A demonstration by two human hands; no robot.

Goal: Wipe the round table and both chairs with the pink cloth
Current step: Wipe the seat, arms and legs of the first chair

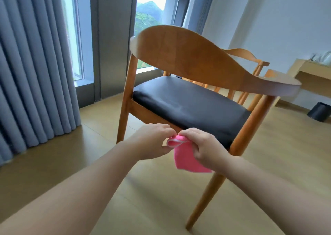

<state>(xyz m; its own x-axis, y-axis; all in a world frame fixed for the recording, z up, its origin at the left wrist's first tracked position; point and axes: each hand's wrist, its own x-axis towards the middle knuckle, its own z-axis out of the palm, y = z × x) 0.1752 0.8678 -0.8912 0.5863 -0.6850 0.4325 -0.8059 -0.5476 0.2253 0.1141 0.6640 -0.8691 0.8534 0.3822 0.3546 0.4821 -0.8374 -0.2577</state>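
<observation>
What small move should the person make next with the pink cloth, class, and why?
Probably bring the pink cloth up onto the chair backrest: both the left hand and right hand pinch it in the air, touching nothing, just before the black seat.

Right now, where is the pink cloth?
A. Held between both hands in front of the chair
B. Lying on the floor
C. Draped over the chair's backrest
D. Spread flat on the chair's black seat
A: the pink cloth hangs in the air in front of the near chair, with the right hand gripping it and the fingers of the left hand pinching its top edge; nothing lies on the black seat.
</observation>
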